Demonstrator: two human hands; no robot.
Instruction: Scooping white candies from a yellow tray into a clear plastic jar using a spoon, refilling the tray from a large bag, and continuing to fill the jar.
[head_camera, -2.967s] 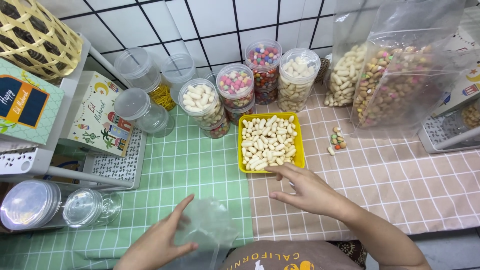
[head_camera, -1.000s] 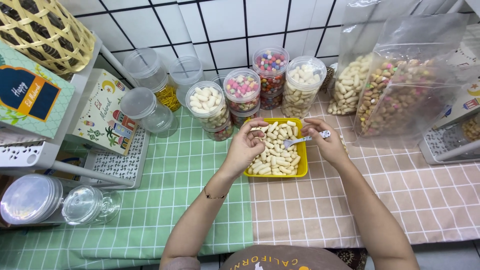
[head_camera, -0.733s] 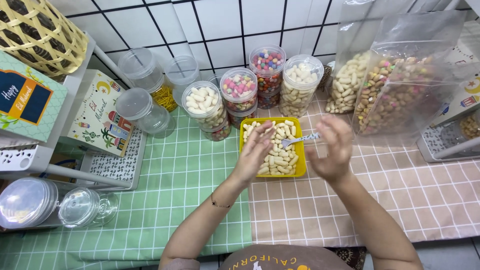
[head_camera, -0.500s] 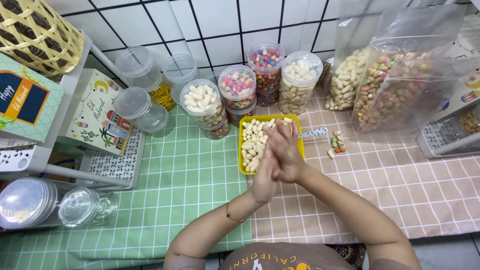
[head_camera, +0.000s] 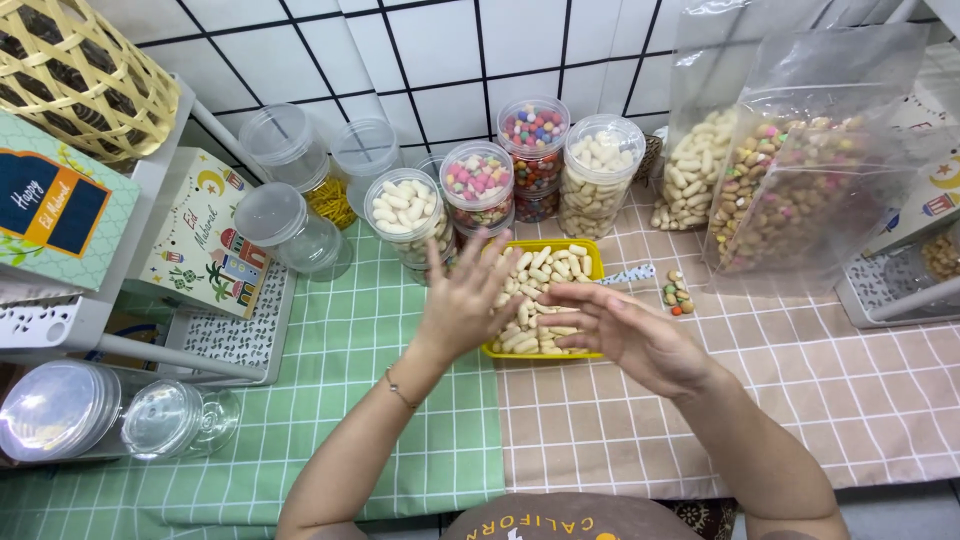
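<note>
Both hands hover empty with fingers spread over the yellow rectangular plastic tray (head_camera: 592, 262) of pale oblong biscuits: left hand (head_camera: 465, 300) at its left edge, right hand (head_camera: 625, 330) over its near edge. Brushing crumbs is best kept above the tray. Behind it stand lidded clear jars (head_camera: 478, 183); far left, a pastel printed card (head_camera: 198, 235).

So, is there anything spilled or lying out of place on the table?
Yes. A few loose sweets lie on the pink checked cloth, right of the yellow tray, outside any container. A small spoon lies beside them.
</note>
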